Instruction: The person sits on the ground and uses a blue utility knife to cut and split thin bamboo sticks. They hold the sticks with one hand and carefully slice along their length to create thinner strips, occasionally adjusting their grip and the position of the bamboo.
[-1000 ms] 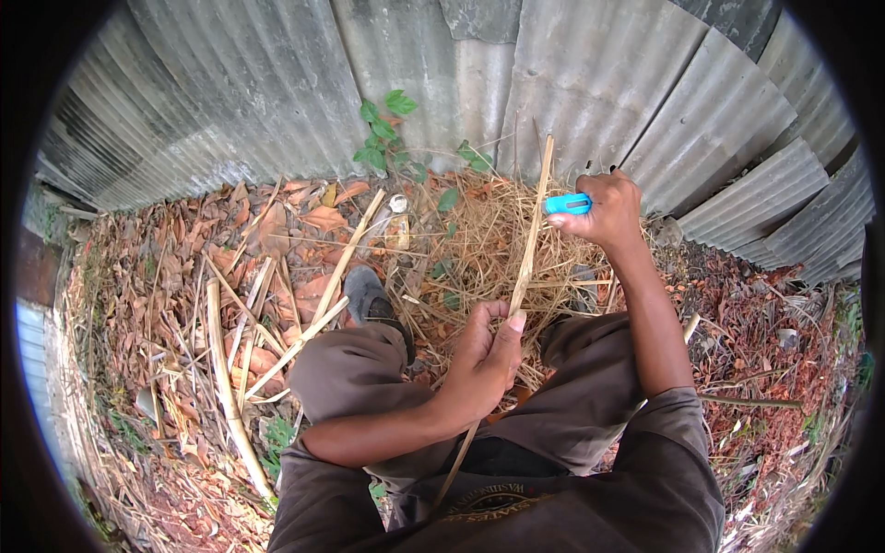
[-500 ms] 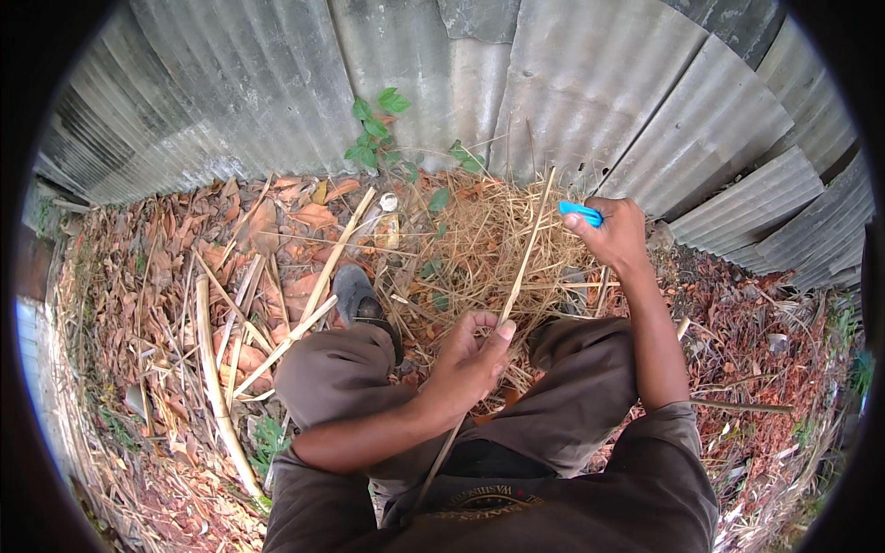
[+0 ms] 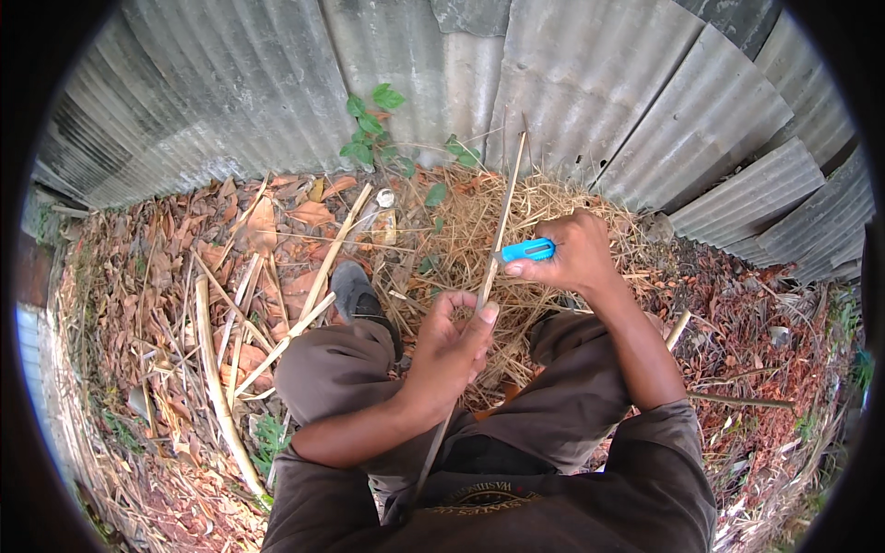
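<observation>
Left hand (image 3: pixel 452 346): we pinch the bamboo strip (image 3: pixel 498 241) near us, steadying it.
Right hand (image 3: pixel 570 253): fist closed around blue knife (image 3: pixel 527 250), blade against strip.

The far side is closed off by a corrugated metal wall (image 3: pixel 572 83) that curves round to the right. Between the left hand (image 3: pixel 452 355) and right hand (image 3: pixel 576 258) runs a thin bamboo strip (image 3: pixel 502 230), crossing the gap above the straw pile (image 3: pixel 461 230). The person's knees (image 3: pixel 332 369) block the near side. Left, loose bamboo slats (image 3: pixel 217 378) clutter the leaf-strewn ground (image 3: pixel 120 304); air above them stands open.
</observation>
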Motion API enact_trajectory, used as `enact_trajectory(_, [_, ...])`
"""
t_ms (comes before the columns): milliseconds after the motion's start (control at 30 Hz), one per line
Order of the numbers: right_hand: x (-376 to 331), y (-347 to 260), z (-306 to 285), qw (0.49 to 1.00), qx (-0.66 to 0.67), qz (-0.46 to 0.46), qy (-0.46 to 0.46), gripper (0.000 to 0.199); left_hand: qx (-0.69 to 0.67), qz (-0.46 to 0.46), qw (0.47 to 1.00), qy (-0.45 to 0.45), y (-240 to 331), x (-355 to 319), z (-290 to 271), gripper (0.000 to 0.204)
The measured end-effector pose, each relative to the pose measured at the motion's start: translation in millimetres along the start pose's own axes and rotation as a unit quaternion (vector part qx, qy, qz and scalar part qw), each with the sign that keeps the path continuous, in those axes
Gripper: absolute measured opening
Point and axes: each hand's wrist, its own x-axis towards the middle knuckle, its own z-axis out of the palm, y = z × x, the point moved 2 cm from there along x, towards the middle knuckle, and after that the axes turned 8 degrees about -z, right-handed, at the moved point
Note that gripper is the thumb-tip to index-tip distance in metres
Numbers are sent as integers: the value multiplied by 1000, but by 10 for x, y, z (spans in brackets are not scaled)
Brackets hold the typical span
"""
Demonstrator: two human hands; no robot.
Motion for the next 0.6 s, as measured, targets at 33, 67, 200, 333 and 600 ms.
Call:
enact_trajectory(33, [5,21,28,1000,-2,-4,16,69,0,5,1000,5,-15,-16,4,26])
enact_trajectory(67, [25,40,32,999,-3,-7,32,70,-1,9,1000,-3,-55,-19,3,27])
enact_trajectory(200, [197,540,-142,975,-49,215,33,72,-4,8,999,-32,-224,-29,33,28])
enact_trajectory(333, [28,180,7,994,-4,109,-16,72,-1,28,1000,-9,-181,-15,-30,27])
enact_trajectory(600, [48,-9,76,1000,-18,12,-7,68,1,71,997,-1,-127,14,-66,25])
